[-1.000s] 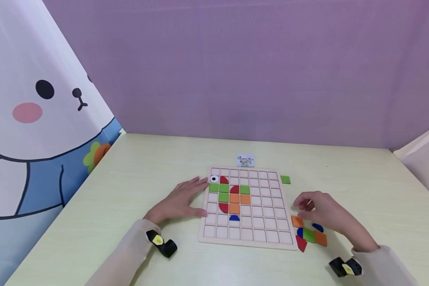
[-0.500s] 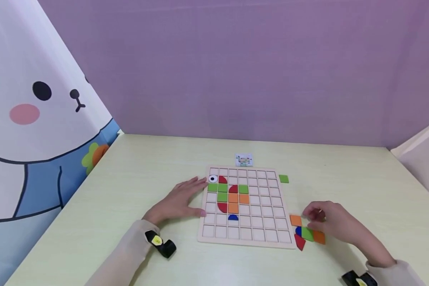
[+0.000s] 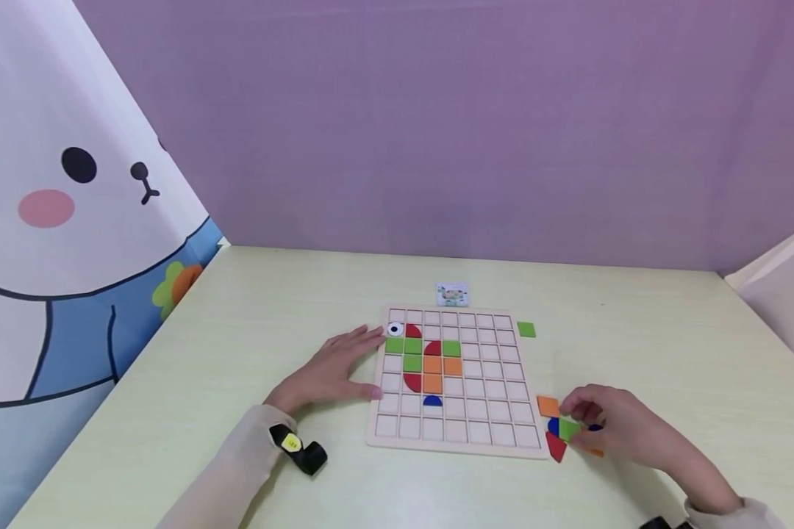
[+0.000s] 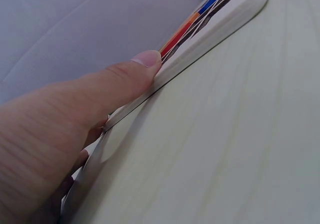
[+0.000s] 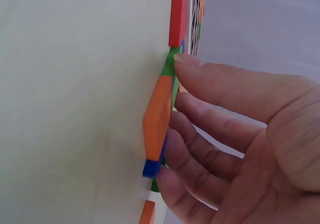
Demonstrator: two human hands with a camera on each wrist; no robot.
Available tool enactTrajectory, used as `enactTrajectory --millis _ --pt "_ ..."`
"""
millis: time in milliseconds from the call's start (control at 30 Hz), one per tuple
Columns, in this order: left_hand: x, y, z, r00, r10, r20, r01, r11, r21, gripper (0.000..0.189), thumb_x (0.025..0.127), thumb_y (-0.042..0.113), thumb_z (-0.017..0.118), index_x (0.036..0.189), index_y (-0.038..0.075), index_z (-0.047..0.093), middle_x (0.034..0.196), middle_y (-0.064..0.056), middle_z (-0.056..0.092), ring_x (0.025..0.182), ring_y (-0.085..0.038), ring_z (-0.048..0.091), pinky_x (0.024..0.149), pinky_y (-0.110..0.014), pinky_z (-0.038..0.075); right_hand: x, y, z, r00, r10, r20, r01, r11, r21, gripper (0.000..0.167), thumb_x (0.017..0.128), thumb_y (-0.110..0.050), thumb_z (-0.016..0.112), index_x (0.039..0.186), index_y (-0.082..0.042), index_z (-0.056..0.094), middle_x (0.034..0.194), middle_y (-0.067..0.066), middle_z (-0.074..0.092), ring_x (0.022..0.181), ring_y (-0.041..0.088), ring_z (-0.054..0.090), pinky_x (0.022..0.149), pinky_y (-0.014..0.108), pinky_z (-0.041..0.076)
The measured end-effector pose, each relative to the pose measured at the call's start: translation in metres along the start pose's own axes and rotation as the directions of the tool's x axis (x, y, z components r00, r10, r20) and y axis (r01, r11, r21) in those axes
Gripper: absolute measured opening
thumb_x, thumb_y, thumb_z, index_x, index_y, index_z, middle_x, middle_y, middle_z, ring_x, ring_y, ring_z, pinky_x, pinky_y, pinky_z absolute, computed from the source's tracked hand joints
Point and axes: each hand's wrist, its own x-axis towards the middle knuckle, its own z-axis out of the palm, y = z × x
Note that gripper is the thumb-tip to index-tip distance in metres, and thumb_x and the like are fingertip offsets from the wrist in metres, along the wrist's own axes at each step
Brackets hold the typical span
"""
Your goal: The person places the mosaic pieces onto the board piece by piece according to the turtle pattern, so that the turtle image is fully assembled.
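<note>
A pale wooden grid board [image 3: 492,430] lies on the table with colored tiles set in its cells. My left hand [image 3: 331,375] rests at the board's left edge with fingers extended; in the left wrist view the thumb [image 4: 125,79] lies on its rim. To the right of the board, my right hand [image 3: 625,426] is down at a loose group of tiles, thumb and index finger pinching a green square tile [image 3: 568,429]. The right wrist view shows the thumb touching this green tile [image 5: 170,63], with an orange tile [image 5: 158,119] and a blue piece [image 5: 152,168] near the fingers.
Beside the green tile lie an orange square [image 3: 548,406], a blue piece [image 3: 553,426] and a red piece [image 3: 556,447]. Another green square [image 3: 526,329] sits by the board's upper right. A small picture card [image 3: 452,294] lies behind the board.
My right hand has moved right and toward me, from above the orange square down to the green tile. The left hand stays at the board's edge.
</note>
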Motion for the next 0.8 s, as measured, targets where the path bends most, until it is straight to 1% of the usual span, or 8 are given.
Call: enactTrajectory --millis 100,267,367,500,633,800 --pt "0.000 0.000 0.000 1.000 0.001 0.001 -0.001 1.000 0.003 0.090 0.078 0.058 0.069 0.151 0.023 0.029 0.159 0.003 0.021 0.149 -0.025 0.009 0.119 -0.053 0.011 -0.001 0.000 0.001 1.000 -0.001 0.002 0.001 1.000 0.005 0.028 0.072 -0.009 0.080 0.095 -0.010 0.063 0.086 -0.002 0.058 0.076 0.004 0.049 0.064 0.020 0.046" --pt "0.001 0.000 0.000 1.000 0.004 0.001 -0.004 1.000 0.010 0.091 0.078 0.057 0.069 0.151 0.023 0.028 0.159 0.002 0.021 0.149 -0.025 0.009 0.119 -0.052 0.011 0.003 -0.003 0.001 0.999 0.050 0.005 -0.050 0.998 -0.025 0.026 0.072 -0.007 0.079 0.093 -0.010 0.063 0.084 -0.002 0.057 0.077 0.010 0.049 0.062 0.019 0.045" --pt "0.001 0.001 0.000 1.000 0.000 0.005 0.000 1.000 0.009 0.091 0.078 0.056 0.070 0.151 0.023 0.028 0.159 0.002 0.021 0.149 -0.024 0.009 0.119 -0.052 0.011 0.005 -0.005 0.001 0.998 0.060 0.013 -0.060 0.998 -0.031 0.027 0.072 -0.005 0.079 0.092 -0.010 0.063 0.082 -0.001 0.056 0.077 0.014 0.048 0.061 0.020 0.043" --pt "0.001 0.001 0.000 1.000 0.002 0.006 -0.002 1.000 0.011 0.090 0.078 0.056 0.069 0.151 0.022 0.029 0.159 0.002 0.022 0.149 -0.025 0.009 0.119 -0.052 0.012 0.008 -0.006 0.001 0.998 0.069 0.010 -0.068 0.997 -0.019 0.028 0.071 -0.003 0.078 0.090 -0.012 0.060 0.078 -0.001 0.054 0.073 0.012 0.046 0.059 0.019 0.041" --pt "0.001 0.000 0.000 1.000 0.016 0.003 -0.016 1.000 0.014 0.090 0.078 0.056 0.069 0.151 0.021 0.029 0.159 0.000 0.023 0.149 -0.026 0.010 0.118 -0.053 0.012 0.009 -0.006 0.001 0.999 0.053 0.003 -0.053 0.999 -0.002 0.028 0.072 -0.001 0.077 0.090 -0.011 0.059 0.075 -0.001 0.052 0.069 0.010 0.045 0.057 0.020 0.039" --pt "0.001 0.000 0.001 1.000 0.025 -0.006 -0.025 1.000 0.017 0.090 0.078 0.057 0.069 0.151 0.020 0.030 0.159 -0.001 0.024 0.149 -0.027 0.011 0.118 -0.053 0.013 0.011 -0.006 0.001 0.999 0.049 -0.017 -0.049 0.999 -0.003 0.027 0.073 -0.001 0.076 0.090 -0.012 0.059 0.074 -0.001 0.052 0.069 0.010 0.046 0.057 0.019 0.039"
